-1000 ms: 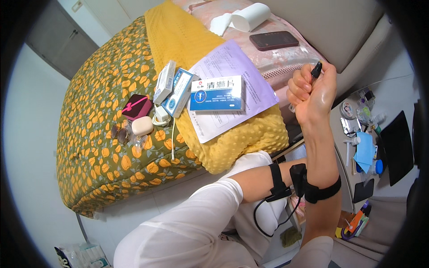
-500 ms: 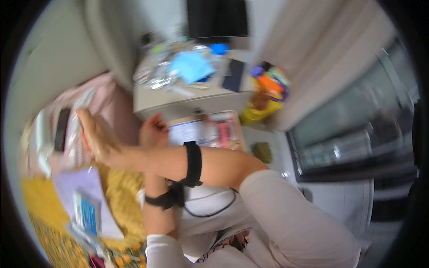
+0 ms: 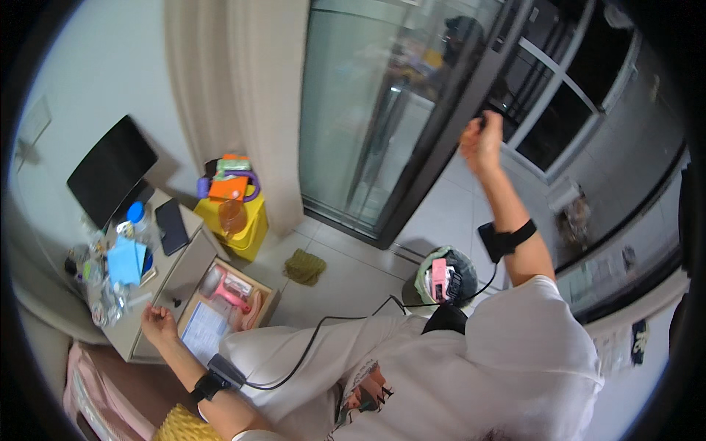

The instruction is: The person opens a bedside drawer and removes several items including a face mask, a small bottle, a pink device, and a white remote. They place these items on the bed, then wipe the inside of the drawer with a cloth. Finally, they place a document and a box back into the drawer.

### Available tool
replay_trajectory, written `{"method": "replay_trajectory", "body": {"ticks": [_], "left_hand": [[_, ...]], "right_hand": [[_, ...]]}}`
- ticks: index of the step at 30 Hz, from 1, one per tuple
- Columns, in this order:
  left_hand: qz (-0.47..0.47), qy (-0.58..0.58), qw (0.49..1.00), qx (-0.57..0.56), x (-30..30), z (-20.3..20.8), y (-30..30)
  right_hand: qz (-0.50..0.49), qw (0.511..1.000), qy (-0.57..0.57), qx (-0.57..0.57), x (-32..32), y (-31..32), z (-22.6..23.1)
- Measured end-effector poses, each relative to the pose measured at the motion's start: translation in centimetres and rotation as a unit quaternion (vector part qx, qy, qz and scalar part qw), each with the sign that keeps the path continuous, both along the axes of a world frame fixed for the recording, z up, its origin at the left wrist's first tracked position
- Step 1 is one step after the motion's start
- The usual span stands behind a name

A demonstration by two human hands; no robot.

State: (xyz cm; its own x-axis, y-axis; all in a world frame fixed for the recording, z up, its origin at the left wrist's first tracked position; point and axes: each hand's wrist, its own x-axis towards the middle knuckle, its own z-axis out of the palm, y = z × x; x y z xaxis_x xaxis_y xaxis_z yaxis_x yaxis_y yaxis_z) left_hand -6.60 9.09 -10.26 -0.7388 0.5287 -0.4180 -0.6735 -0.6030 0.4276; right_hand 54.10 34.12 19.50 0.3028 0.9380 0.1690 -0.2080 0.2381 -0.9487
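My right arm is stretched far out to the right, and my right hand (image 3: 483, 145) is raised in front of the dark frame of the sliding glass door (image 3: 368, 125). Its fingers are curled in, with something dark and small showing at them that I cannot make out. At the left, my left hand (image 3: 159, 325) hovers by the desk front, beside the pulled-out drawer (image 3: 269, 301); its fingers are loosely bent and apart, with nothing seen in them. In the drawer lie a pink hair dryer (image 3: 229, 294) and a printed white sheet (image 3: 204, 332). Black straps with a cable (image 3: 316, 334) circle both forearms.
On the desk (image 3: 180, 275) are a monitor (image 3: 112, 170), a dark phone (image 3: 171, 226), blue cloths (image 3: 126, 261) and clear packages. A full yellow bin (image 3: 250, 231) stands beside it. A lined trash bin (image 3: 423, 279) and a greenish cloth (image 3: 304, 267) are on the tiled floor.
My view has swung to the right. My right arm, which crossed over my left toward the pink bedding, now reaches out right by the glass door. My left hand remains near the drawer.
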Motion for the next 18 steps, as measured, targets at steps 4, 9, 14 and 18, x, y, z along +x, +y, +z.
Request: {"method": "replay_trajectory", "body": {"ticks": [4, 9, 14, 18], "left_hand": [[-0.032, -0.003, 0.999, 0.011, -1.0, -1.1, 1.1], [0.029, 0.004, 0.999, -0.016, -2.7, -1.3, -0.6], [0.069, -0.024, 0.997, -0.036, -3.3, -0.9, -2.3], [0.002, 0.027, 0.998, -0.050, -4.3, -2.2, -3.2]], "right_hand": [[-0.291, 0.949, 0.109, 0.049, 15.6, 2.1, 2.5], [-0.424, 0.863, 0.239, 0.138, 24.7, 2.4, 1.8], [-0.547, 0.792, 0.262, 0.073, 26.6, 3.3, 2.0], [-0.580, 0.772, 0.262, 0.007, 27.6, 3.2, 0.5]]}}
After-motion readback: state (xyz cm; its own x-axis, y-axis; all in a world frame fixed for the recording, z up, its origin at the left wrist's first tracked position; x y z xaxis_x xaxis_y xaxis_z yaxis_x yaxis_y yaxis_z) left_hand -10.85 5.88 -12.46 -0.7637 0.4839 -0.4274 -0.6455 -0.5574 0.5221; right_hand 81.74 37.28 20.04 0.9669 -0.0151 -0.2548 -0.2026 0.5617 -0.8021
